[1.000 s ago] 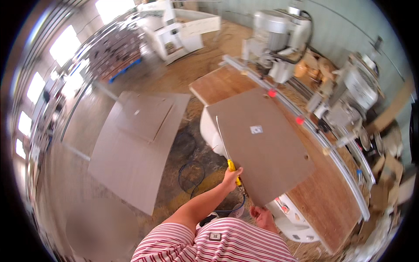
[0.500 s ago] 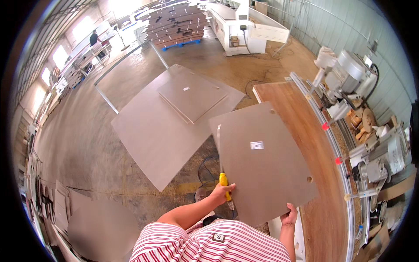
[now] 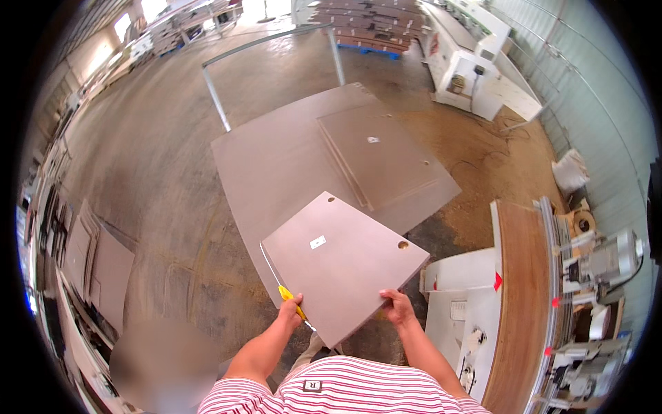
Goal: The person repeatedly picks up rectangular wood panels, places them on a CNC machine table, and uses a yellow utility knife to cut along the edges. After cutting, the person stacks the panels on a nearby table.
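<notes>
A grey-brown board (image 3: pixel 345 269) with a white label and two round holes is held tilted in front of me. On its left edge, my left hand (image 3: pixel 291 309) is closed round a yellow air blow gun (image 3: pixel 285 293) with a long thin nozzle lying along that edge; the fingers under the board are hidden. My right hand (image 3: pixel 398 308) grips the near right edge, thumb on top. Beyond the held board, a smaller stack of boards (image 3: pixel 386 155) lies on a large flat sheet (image 3: pixel 269 159), and the held board covers part of that sheet.
A metal frame (image 3: pixel 215 100) rises at the sheet's far left side. To my right stands a machine with a wooden bed (image 3: pixel 520 303), rails and motors (image 3: pixel 607 259). More boards (image 3: pixel 103 269) lie at left. A white machine (image 3: pixel 469 69) and stacked panels (image 3: pixel 369 27) stand farther back.
The held board has swung left, away from the wooden bed and over the large sheet's near part, turning as it moved. Both hands keep their hold; the view has shifted too.
</notes>
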The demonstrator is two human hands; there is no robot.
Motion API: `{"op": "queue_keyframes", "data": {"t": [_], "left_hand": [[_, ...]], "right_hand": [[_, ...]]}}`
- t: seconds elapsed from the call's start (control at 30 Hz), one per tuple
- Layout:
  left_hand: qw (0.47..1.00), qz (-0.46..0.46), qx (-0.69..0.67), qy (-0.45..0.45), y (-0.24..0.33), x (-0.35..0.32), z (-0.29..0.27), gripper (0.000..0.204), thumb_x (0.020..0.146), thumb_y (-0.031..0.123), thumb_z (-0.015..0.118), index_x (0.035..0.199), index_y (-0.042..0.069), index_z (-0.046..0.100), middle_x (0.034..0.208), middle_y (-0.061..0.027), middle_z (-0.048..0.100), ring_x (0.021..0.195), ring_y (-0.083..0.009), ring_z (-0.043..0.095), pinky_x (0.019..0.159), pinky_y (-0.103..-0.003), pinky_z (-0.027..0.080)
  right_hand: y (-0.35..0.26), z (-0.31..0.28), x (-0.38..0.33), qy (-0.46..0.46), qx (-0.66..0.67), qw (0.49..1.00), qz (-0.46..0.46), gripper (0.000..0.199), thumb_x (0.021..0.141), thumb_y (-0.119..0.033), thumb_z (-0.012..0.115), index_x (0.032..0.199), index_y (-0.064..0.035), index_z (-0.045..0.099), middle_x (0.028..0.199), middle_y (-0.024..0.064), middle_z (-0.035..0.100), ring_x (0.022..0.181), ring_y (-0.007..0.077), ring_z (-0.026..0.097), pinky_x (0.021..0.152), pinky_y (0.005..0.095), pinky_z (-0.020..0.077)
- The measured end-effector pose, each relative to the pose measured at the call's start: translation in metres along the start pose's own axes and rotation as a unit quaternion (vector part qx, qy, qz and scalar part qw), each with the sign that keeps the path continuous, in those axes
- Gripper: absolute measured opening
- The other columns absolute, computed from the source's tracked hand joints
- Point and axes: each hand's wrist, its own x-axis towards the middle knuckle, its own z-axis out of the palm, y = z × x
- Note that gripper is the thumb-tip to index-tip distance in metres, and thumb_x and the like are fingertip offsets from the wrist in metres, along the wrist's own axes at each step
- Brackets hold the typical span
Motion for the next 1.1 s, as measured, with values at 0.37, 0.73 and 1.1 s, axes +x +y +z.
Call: {"op": "queue_keyframes", "data": {"t": [0.37, 0.73, 1.1], "left_hand": [[0.994, 0.071, 0.077, -0.016, 0.133, -0.031, 0.009, 0.035, 0.092, 0.003, 0.060, 0.126, 0.002, 0.051, 0.115, -0.0132, 0.063, 0.105, -0.0287, 0.062, 0.095, -0.046, 0.051], [0.971, -0.037, 0.219, 0.091, 0.214, 0.077, -0.052, 0.017, 0.096, 0.016, 0.051, 0.109, 0.005, 0.051, 0.086, -0.0088, 0.058, 0.085, -0.0295, 0.063, 0.066, -0.051, 0.057], [0.714, 0.080, 0.601, -0.351, 0.000, -0.044, 0.054, 0.037, 0.085, 0.001, 0.064, 0.119, 0.012, 0.055, 0.085, -0.0035, 0.063, 0.076, -0.0120, 0.060, 0.068, -0.026, 0.049]], "right_hand": [[0.017, 0.157, 0.119, -0.102, -0.013, 0.990, 0.096, 0.039, 0.095, -0.009, 0.057, 0.131, 0.0011, 0.045, 0.123, 0.0142, 0.059, 0.113, 0.0265, 0.059, 0.099, 0.0423, 0.0489], [-0.003, 0.070, 0.004, -0.039, -0.223, 0.971, 0.083, 0.034, 0.100, -0.026, 0.049, 0.123, -0.0016, 0.053, 0.119, 0.0165, 0.062, 0.107, 0.0264, 0.063, 0.093, 0.0382, 0.0511], [0.115, -0.174, -0.265, 0.344, -0.028, 0.933, -0.104, 0.021, 0.095, -0.027, 0.059, 0.104, -0.0080, 0.060, 0.097, 0.0098, 0.069, 0.086, 0.0190, 0.068, 0.079, 0.0349, 0.0557]]}}
